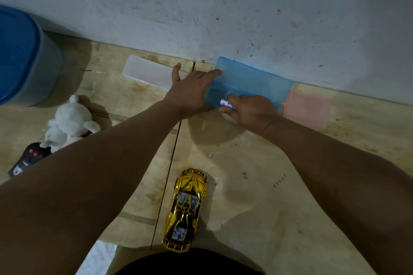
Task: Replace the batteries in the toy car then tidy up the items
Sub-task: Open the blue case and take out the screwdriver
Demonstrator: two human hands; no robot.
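Observation:
A translucent blue plastic case [252, 79] stands open against the wall, its lid leaning up. My left hand [190, 91] grips the case's left end, thumb spread apart. At the case's front edge, my right hand [250, 111] holds a white and blue battery [226, 103] between its fingers. The gold toy car [186, 210] rests upright on the wooden floor near my body, apart from both hands. A black remote control [26, 158] with red buttons lies at the far left.
A clear plastic case [145, 71] lies left of the blue one by the wall. A pink case [307, 108] sits to the right. A white plush toy [69, 123] and a large blue-lidded bin [20, 56] occupy the left side.

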